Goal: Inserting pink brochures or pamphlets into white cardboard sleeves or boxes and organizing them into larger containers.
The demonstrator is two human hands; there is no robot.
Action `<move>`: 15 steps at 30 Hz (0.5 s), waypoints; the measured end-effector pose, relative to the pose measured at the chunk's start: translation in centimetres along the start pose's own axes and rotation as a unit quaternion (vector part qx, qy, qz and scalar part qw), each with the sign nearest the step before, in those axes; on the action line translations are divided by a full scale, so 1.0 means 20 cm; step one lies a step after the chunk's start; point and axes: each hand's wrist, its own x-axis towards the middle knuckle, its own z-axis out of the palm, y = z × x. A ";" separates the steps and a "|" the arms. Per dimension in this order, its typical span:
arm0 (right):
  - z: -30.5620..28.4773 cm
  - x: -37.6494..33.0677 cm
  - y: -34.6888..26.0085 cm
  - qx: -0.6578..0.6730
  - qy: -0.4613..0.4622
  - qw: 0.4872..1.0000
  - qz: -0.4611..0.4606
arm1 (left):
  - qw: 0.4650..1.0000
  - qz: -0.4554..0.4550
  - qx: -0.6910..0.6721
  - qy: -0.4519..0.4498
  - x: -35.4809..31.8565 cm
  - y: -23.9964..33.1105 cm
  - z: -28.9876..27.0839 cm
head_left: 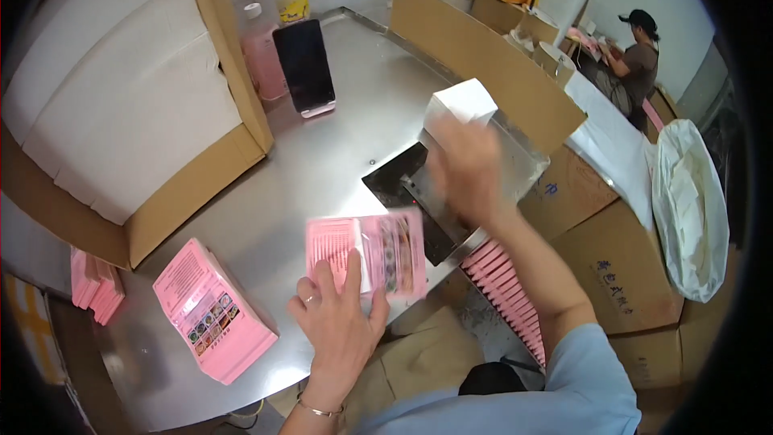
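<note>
On metal tabletop (241, 201), left hand (342, 318) touches a text-printed pink packet (386, 246).

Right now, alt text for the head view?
The left hand touches a pink printed sheet over a metal table; the right hand, blurred, is near a white block. A pink printed stack lies left; a dark phone stands behind.
</note>
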 end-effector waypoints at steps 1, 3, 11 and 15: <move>0.06 0.07 0.14 -0.090 0.105 0.990 -0.016 | 0.999 -0.033 -0.006 -0.021 0.03 0.02 0.00; 0.16 0.05 0.33 -0.147 0.078 0.986 0.011 | 0.999 -0.041 -0.028 -0.022 0.07 0.05 0.01; 0.20 0.03 0.41 0.001 0.025 0.996 0.086 | 0.997 0.064 0.004 0.043 0.10 0.02 0.01; 0.21 -0.01 0.43 0.019 0.071 0.995 0.063 | 0.995 0.050 -0.055 -0.065 0.08 0.03 -0.03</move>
